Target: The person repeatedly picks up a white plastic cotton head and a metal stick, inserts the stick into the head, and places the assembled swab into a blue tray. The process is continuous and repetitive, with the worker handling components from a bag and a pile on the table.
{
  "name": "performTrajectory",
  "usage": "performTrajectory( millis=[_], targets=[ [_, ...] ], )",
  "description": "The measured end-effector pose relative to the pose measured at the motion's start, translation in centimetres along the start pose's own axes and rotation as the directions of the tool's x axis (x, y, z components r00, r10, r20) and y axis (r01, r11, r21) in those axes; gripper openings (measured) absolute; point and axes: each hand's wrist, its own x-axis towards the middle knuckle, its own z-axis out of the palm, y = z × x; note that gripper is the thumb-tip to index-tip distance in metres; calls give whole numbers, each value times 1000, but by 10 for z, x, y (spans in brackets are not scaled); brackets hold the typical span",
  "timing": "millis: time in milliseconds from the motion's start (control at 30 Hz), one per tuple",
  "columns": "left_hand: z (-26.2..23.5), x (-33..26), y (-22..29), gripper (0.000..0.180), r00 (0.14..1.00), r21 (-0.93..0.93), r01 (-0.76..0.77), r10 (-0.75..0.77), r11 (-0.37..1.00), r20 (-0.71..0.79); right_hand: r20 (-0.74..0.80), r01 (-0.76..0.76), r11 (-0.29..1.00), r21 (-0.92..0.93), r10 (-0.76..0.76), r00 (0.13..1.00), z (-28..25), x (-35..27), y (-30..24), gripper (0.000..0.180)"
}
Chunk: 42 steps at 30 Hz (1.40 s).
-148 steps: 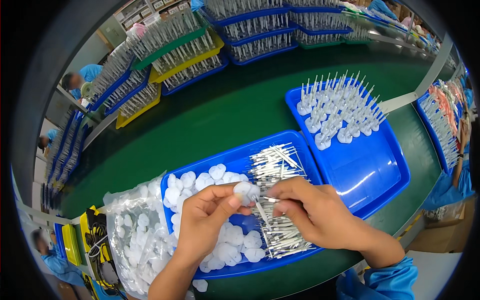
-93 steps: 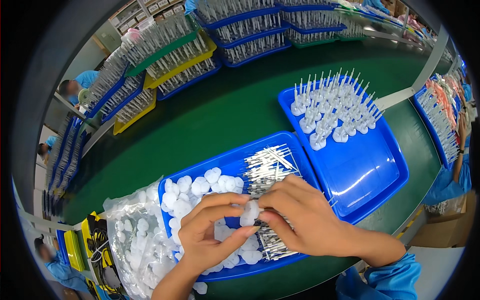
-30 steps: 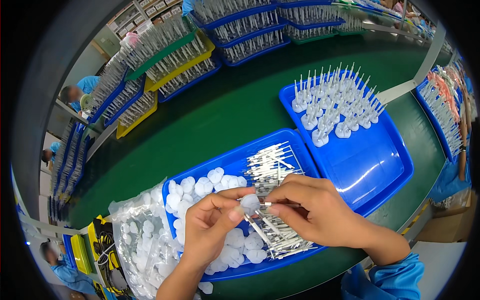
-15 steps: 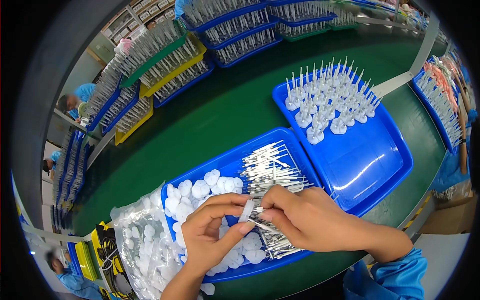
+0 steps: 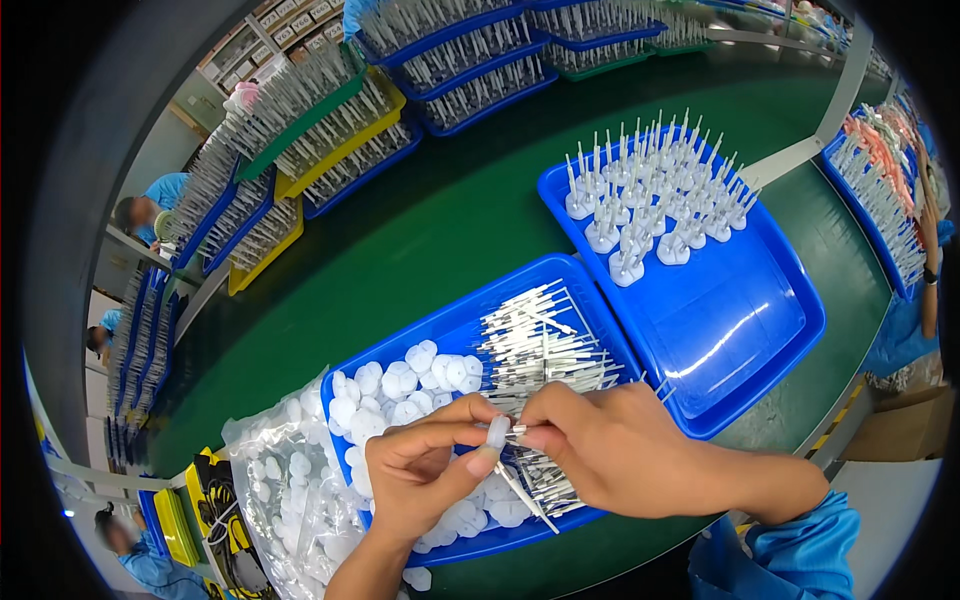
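White plastic disc (image 5: 497,432) sat low centre of frame, pinched edge-on between left thumb and forefinger. Left hand (image 5: 420,480) came up from the bottom edge, the other fingers curled under. Right hand (image 5: 610,450) came in from lower right, fingertips pressed together on a thin white-and-metal pin (image 5: 517,433), its tip touching the disc. Another pin (image 5: 520,495) stuck out below the left hand, slanting down to the right.

Both hands hovered over the near blue tray (image 5: 450,330), centre-low. The tray held a heap of loose white discs (image 5: 400,385) in its left half and a pile of loose pins (image 5: 545,350) in its right half, partly hidden by the hands.

Clear plastic bag of discs (image 5: 290,490) lay just left of the tray, lower left.

Second blue tray (image 5: 740,310) was upper right of the first, edges nearly touching; assembled pieces (image 5: 650,200), pins upright on disc bases, stood in rows at its far end, near part bare.

Green table surface (image 5: 420,220) underneath. Stacked blue and yellow trays of pins (image 5: 330,130) lined the top and upper left. Blue sleeve (image 5: 790,550) showed at lower right.
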Motion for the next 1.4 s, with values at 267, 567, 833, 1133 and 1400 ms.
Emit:
performTrajectory(
  millis=[267,567,833,1133,1400],
  targets=[
    [7,-2,-3,28,997,123,-66,72,990,-39,-202,132,977,-166,-165,965,21,-1,3,13],
    [9,4,7,42,926,599,-318,378,735,29,-279,264,958,-113,-285,917,12,11,7,13],
    [1,5,1,36,837,674,-497,508,546,205,-288,243,970,11,-229,930,14,8,6,16],
    [8,3,6,42,823,715,-511,514,478,244,-301,305,952,-26,-299,905,13,7,8,20],
    [11,5,6,30,989,-110,27,-43,994,-144,-152,238,942,236,-206,967,-2,7,9,23]
  ],
)
